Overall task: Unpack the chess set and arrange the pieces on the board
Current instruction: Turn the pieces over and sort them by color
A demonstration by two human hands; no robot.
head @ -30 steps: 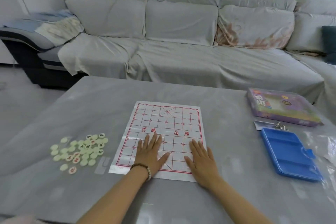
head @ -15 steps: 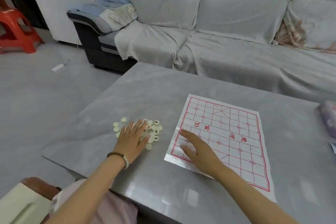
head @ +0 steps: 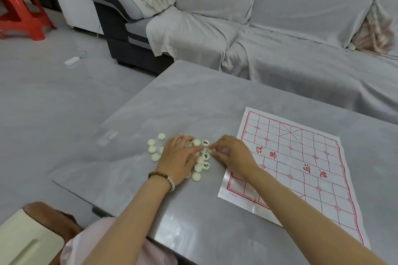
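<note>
A pile of several round cream chess pieces (head: pixel 197 168) lies on the grey table, left of the paper board (head: pixel 301 157) with its red grid. Some pieces show black characters, others lie blank side up. My left hand (head: pixel 178 157), with a bead bracelet on the wrist, rests palm down over the pile, fingers spread. My right hand (head: pixel 232 153) has its fingertips curled onto pieces at the pile's right edge; whether it pinches one I cannot tell. No pieces stand on the board.
The grey table (head: pixel 193 211) has its left edge and corner close to the pile. A covered sofa (head: pixel 280 38) stands behind it. A red stool (head: pixel 21 8) and a small white device (head: pixel 72 60) are on the floor at left.
The view has swung left. Both hands left the board; my left hand reached the piece pile first, then my right hand crossed from the board to the pile's right side.
</note>
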